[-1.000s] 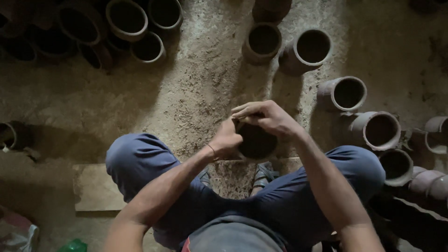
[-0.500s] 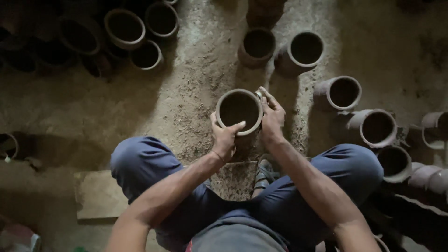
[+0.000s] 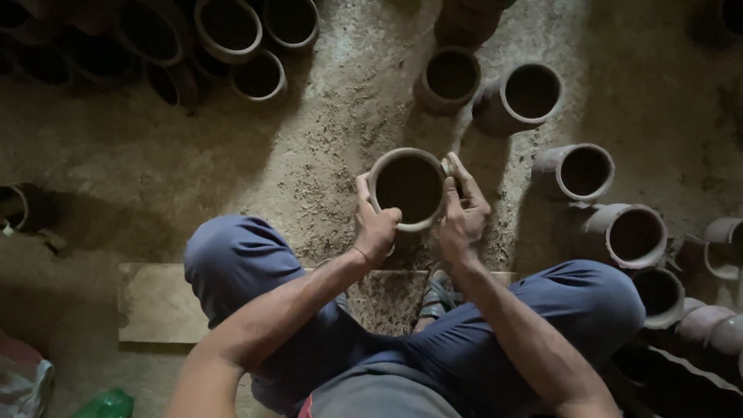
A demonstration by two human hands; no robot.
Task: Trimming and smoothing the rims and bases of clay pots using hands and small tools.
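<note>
Clay pot [image 3: 408, 188] betw. both hands, left hand [image 3: 377, 224] & right hand [image 3: 463, 213] grip tight on its sides, mouth up.

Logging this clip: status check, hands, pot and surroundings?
Left hand and right hand grip clay pot by its rim, mouth up. More clay pots stand apart on the dirt floor.

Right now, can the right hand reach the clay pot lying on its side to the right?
Probably yes: the right hand is shut on the held pot, but only bare floor separates it from the side-lying pot.
</note>
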